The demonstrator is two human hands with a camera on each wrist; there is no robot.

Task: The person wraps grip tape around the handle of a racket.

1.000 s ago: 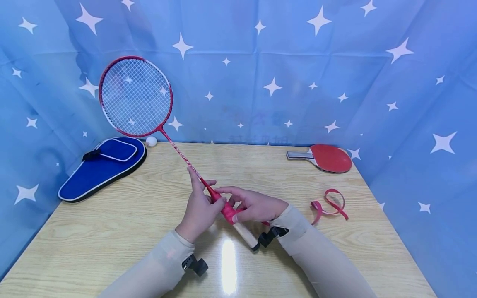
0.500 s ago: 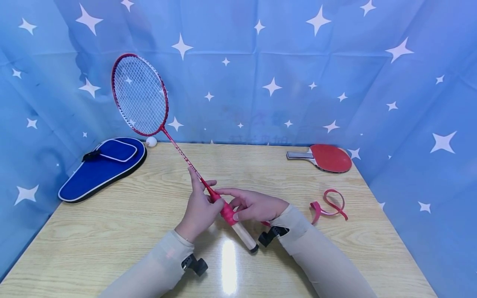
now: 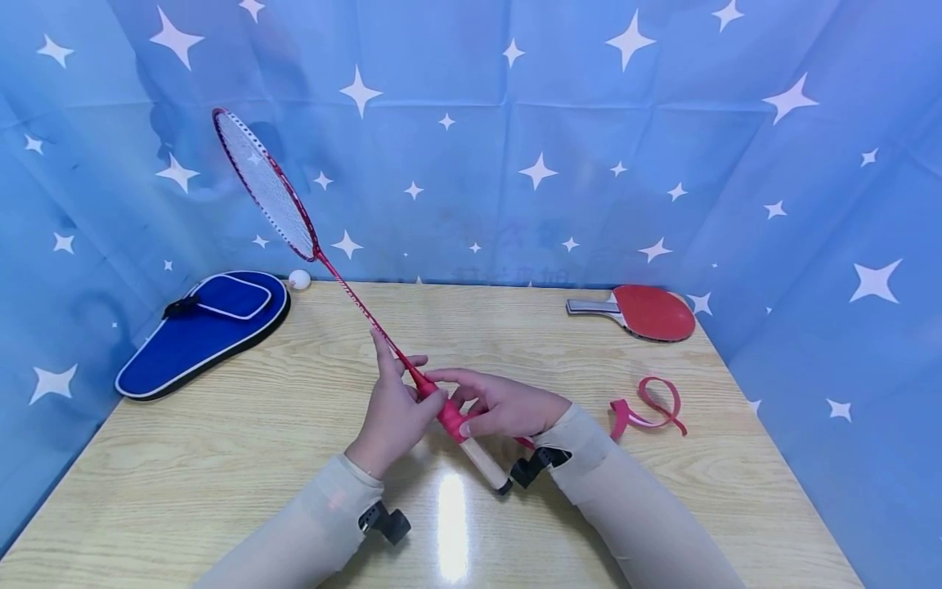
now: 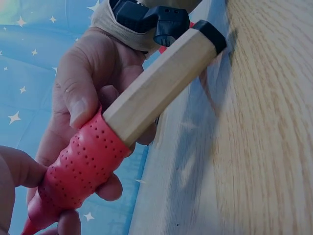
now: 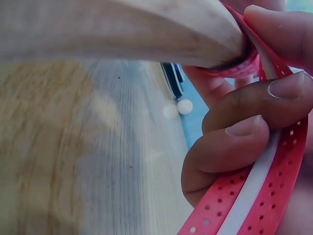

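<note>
A badminton racket slants up to the left in the head view, its strung head nearly edge-on. My left hand holds it at the top of the handle, thumb on the red wrap and index finger stretched along the shaft. Perforated red grip tape winds round the upper handle. Below it the wooden handle is bare down to a black end cap. My right hand pinches the tape at the wrap's lower edge. In the right wrist view the white-backed tape strip runs under its curled fingers.
The tape's loose tail curls on the wooden table at right. A red table tennis bat lies at the back right. A blue bat case and a white ball sit back left, before a starry blue curtain.
The racket has turned about its shaft, its head going from nearly face-on to nearly edge-on. Both hands stay in about the same place. The tape's tail has shifted slightly left.
</note>
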